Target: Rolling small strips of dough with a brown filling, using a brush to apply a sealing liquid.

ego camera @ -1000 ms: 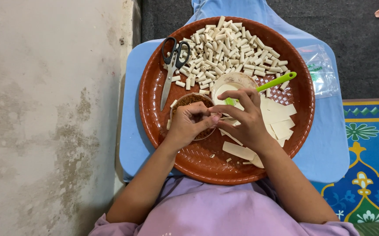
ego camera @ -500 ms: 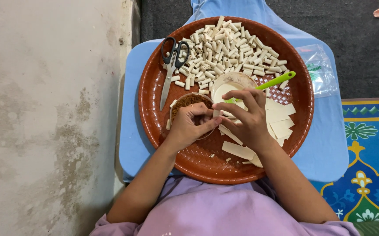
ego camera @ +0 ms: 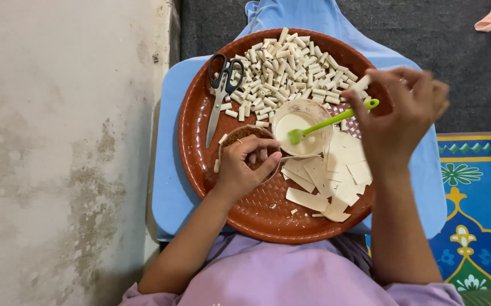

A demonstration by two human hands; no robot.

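Observation:
A round brown tray rests on a light blue stool over my lap. My left hand dips its fingers into a small bowl of brown filling on the tray. My right hand is raised over the tray's right side and pinches a small pale rolled piece between its fingertips. A heap of several like rolls fills the far half of the tray. A small bowl of white paste with a green brush sits at the centre. Flat pale dough sheets lie near my right wrist.
Black-handled scissors lie on the tray's left part. A rough grey wall or floor surface fills the left side. A dark mat lies beyond the stool, and a blue patterned rug is at the right.
My right hand has lifted away from my left hand and moved up and right, carrying a rolled piece. My left hand has gone into the brown filling bowl.

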